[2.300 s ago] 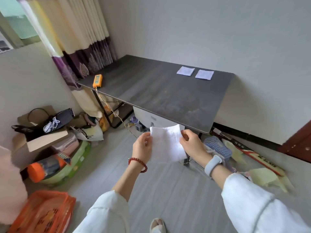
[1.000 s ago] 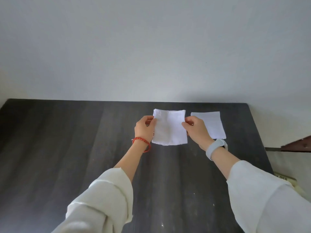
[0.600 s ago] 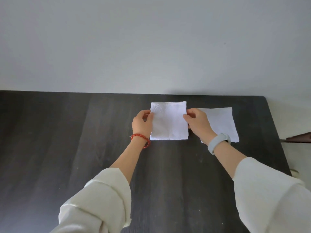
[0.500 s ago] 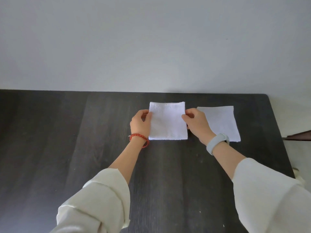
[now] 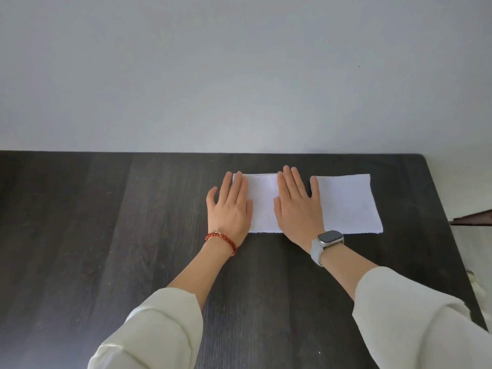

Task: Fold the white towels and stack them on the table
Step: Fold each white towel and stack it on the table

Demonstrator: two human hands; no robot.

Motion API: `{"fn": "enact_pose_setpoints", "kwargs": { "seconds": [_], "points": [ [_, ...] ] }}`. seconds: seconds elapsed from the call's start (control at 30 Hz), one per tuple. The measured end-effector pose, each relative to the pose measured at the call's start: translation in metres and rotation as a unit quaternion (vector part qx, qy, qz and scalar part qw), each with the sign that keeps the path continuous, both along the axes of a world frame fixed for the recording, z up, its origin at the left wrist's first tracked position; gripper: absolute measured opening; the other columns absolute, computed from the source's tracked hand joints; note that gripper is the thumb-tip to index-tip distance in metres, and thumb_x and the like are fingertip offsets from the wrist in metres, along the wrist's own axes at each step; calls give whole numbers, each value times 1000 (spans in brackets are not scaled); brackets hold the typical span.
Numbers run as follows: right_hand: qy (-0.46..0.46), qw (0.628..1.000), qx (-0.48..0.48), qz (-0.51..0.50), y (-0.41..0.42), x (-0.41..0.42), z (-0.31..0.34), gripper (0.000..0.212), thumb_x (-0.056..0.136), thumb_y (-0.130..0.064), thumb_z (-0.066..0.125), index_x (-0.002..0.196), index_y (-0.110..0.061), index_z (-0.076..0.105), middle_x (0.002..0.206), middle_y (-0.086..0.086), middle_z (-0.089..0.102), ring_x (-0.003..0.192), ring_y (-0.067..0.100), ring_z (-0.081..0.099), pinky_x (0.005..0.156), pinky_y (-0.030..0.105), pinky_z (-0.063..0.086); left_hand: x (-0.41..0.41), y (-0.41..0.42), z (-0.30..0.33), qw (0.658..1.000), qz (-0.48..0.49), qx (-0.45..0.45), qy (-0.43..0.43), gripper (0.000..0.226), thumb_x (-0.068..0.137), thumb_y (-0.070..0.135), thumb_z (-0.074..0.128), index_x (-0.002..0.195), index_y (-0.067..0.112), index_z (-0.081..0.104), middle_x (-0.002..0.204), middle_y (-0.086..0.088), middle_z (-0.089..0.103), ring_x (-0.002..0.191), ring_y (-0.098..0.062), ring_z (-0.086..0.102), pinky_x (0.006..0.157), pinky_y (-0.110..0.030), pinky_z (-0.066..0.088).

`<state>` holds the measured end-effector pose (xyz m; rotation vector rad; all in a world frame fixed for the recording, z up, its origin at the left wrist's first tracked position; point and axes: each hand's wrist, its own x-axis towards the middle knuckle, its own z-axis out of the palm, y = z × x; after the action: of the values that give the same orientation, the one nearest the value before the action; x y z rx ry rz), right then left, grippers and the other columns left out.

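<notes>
A folded white towel [image 5: 263, 201] lies flat on the dark wooden table [image 5: 133, 235], near the back edge. My left hand [image 5: 230, 206] presses flat on its left side, fingers straight. Over the towel's right side lies my right hand [image 5: 296, 206], also flat with fingers straight. A second folded white towel [image 5: 348, 203] rests just to the right, beside my right hand. Both hands cover much of the first towel.
A plain grey wall [image 5: 239, 75] rises directly behind the table. The table's right edge [image 5: 452, 235] runs close to the second towel, with a dark brown piece [image 5: 476, 218] beyond it.
The towel I held by its sides has been laid on the table. Both hands let go of its edges and now press flat on top of it.
</notes>
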<state>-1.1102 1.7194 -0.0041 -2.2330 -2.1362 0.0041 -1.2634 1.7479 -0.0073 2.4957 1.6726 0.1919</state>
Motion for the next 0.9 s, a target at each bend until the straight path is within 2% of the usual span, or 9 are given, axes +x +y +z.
{"fn": "enact_pose_setpoints", "kwargs": {
  "seconds": [0.07, 0.13, 0.23, 0.3, 0.4, 0.53, 0.63, 0.7, 0.9],
  "points": [
    [-11, 997, -68, -22, 3, 0, -4, 55, 90, -36, 33, 134, -6, 44, 141, 13, 43, 131, 29, 40, 103, 56, 30, -3, 1, -4, 993, 10, -88, 73, 58, 96, 43, 7, 147, 16, 7, 156, 0, 8, 143, -26, 1, 113, -50, 7],
    [-14, 994, -108, -30, 4, -2, -5, 59, 92, -40, 25, 138, -5, 37, 146, 12, 35, 134, 29, 34, 106, 55, 26, -4, 1, -7, 988, 17, -127, 88, 58, 96, 45, 6, 146, 21, -11, 155, 5, -10, 142, -26, -14, 112, -51, -5],
    [-15, 986, -165, -8, 5, 1, 2, 60, 98, -41, 17, 147, -10, 2, 156, 9, -3, 143, 27, 3, 114, 48, 8, -4, 7, 1, 983, 5, -158, 91, 59, 97, 45, 12, 146, 22, -12, 155, 7, -13, 141, -26, -16, 112, -53, -5],
    [10, 983, -182, 1, 6, 4, 19, 57, 98, -39, 17, 146, -14, -2, 155, 7, -11, 143, 25, -8, 115, 45, 3, -6, 10, 17, 981, 3, -170, 90, 58, 97, 43, 19, 147, 23, -4, 155, 6, -9, 142, -26, -15, 112, -54, -5],
    [74, 988, -132, 4, -1, 6, 59, 49, 99, -31, 24, 145, -15, 19, 156, 6, 4, 143, 22, -1, 116, 40, 5, -11, 7, 50, 989, 28, -143, 34, 53, 97, 40, 28, 146, 24, 15, 156, 3, 4, 143, -23, -7, 113, -50, -4],
    [290, 949, -81, -91, -38, 9, 115, 34, 98, -23, 34, 125, -14, 52, 132, 2, 53, 123, 20, 46, 97, 26, 37, -11, -16, 95, 986, 40, -113, -112, 43, 96, 33, 38, 138, 22, 38, 150, 0, 27, 140, -19, 17, 116, -42, 11],
    [391, 906, -79, -142, -76, 25, 150, 31, 97, -19, 34, 112, -11, 60, 110, 4, 65, 94, 16, 59, 73, 18, 43, 1, -47, 135, 941, 70, -151, -296, 33, 94, 26, 45, 125, 17, 54, 136, -1, 48, 124, -17, 44, 104, -27, 33],
    [414, 894, -63, -161, -104, 42, 170, 28, 96, -17, 35, 104, -12, 61, 101, 5, 66, 85, 14, 60, 67, 16, 43, 16, -73, 160, 908, 85, -155, -380, 28, 93, 23, 48, 118, 15, 58, 126, 0, 55, 115, -16, 51, 93, -20, 36],
    [411, 878, 52, -240, -242, 124, 221, 22, 94, -12, 39, 96, -12, 61, 86, 5, 65, 76, 18, 60, 74, 27, 45, 111, -186, 188, 917, -45, -170, -358, 24, 93, 23, 46, 110, 16, 61, 116, 0, 60, 105, -15, 56, 85, -20, 40]
  ]
}}
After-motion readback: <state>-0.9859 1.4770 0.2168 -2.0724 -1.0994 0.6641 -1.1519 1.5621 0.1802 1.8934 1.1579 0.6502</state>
